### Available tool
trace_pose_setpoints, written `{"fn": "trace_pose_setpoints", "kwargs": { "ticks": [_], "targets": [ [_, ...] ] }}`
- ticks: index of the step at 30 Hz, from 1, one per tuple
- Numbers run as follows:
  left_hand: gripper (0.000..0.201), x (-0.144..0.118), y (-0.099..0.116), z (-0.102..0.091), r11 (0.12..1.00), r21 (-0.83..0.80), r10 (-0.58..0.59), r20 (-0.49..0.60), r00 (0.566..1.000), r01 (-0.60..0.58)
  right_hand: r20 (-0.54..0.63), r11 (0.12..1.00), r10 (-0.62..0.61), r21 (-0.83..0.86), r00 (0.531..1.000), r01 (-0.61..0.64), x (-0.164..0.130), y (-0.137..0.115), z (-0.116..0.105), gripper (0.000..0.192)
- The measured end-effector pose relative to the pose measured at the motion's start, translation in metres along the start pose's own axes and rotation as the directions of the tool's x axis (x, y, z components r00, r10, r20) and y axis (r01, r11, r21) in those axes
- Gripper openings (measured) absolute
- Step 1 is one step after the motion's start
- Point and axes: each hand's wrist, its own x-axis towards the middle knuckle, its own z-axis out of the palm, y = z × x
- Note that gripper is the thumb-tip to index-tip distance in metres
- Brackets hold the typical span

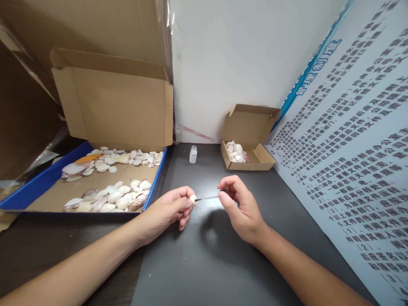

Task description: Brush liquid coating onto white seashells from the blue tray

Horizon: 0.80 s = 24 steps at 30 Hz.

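The left hand (174,208) pinched a small pale shell (193,199) between thumb and fingertips, held just above the dark counter (204,263) near its middle. The right hand (240,208) was closed in a narrow pinch on the dark end of a thin brush (208,197), which lay nearly level between the two hands; its tip touched the shell. Both forearms came in from the lower edge. Behind the hands, a small clear bottle (193,154) stood upright on the counter, without a cap as far as could be seen. Just right of it sat a small open carton (247,148), lid tilted back, with a cluster of shells (236,151) in its left half. At the left, well apart from the hands, a wide flat box (38,187) with blue sides held many more shells (111,199), lying in two loose rows, one along the far side and one along the near side. Its tall cardboard lid (114,106) stood up behind it. A white wall (242,55) rose at the back, and a printed board (350,161) leaned along the right side.
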Motion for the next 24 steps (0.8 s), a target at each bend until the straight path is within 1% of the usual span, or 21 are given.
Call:
{"fn": "trace_pose_setpoints", "kwargs": {
  "ticks": [2,6,10,13,17,21,24],
  "targets": [
    [0.020,-0.0003,0.0004,-0.0001,1.000,0.000,-0.005,0.003,1.000,0.005,0.002,1.000,0.003,0.003,1.000,-0.003,0.0001,0.0006,0.0002,0.004],
    [0.020,-0.0004,0.0008,-0.0002,1.000,0.005,-0.001,0.015,1.000,0.001,0.004,0.999,0.018,-0.031,1.000,-0.018,-0.0002,0.0011,-0.0001,0.010],
    [0.018,0.0000,0.0001,-0.0004,1.000,-0.009,-0.003,0.016,1.000,0.003,0.003,1.000,0.010,0.008,1.000,-0.010,0.0002,0.0007,-0.0008,0.004],
    [0.018,0.0004,-0.0006,-0.0002,1.000,-0.028,0.003,0.002,1.000,-0.003,0.003,0.999,0.023,-0.029,1.000,-0.022,0.0008,0.0007,-0.0009,0.010],
    [0.017,0.0003,-0.0007,0.0005,0.999,-0.049,0.007,-0.015,1.000,-0.007,0.024,0.999,0.039,0.007,0.999,-0.040,0.0007,0.0018,-0.0008,0.003],
    [0.017,-0.0002,-0.0001,0.0009,0.998,-0.061,0.002,-0.014,1.000,-0.003,0.024,0.999,0.046,-0.010,0.999,-0.046,0.0007,0.0016,-0.0003,0.009],
    [0.015,-0.0003,0.0002,0.0010,0.998,-0.064,-0.002,-0.014,1.000,0.001,-0.001,0.997,0.066,-0.031,0.998,-0.066,0.0014,0.0001,-0.0003,0.011]
  ]
}}
